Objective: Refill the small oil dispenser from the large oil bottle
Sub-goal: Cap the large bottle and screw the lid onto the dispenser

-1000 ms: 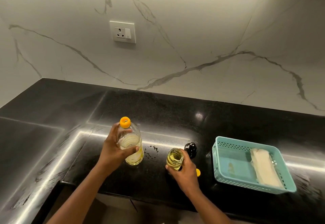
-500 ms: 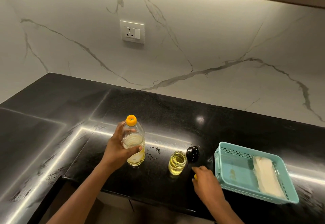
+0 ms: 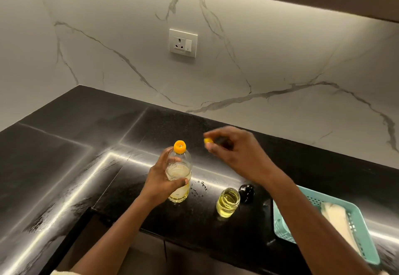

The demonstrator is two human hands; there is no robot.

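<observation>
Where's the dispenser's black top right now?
In the head view, the black top sits on the counter right of centre, just behind and right of the open small dispenser, between it and the teal basket.

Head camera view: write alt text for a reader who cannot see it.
A left hand grips a large oil bottle upright on a black countertop while the right hand pinches a small yellow cap near its orange top. A small open oil dispenser, a black lid and a teal basket stand to the right.
</observation>
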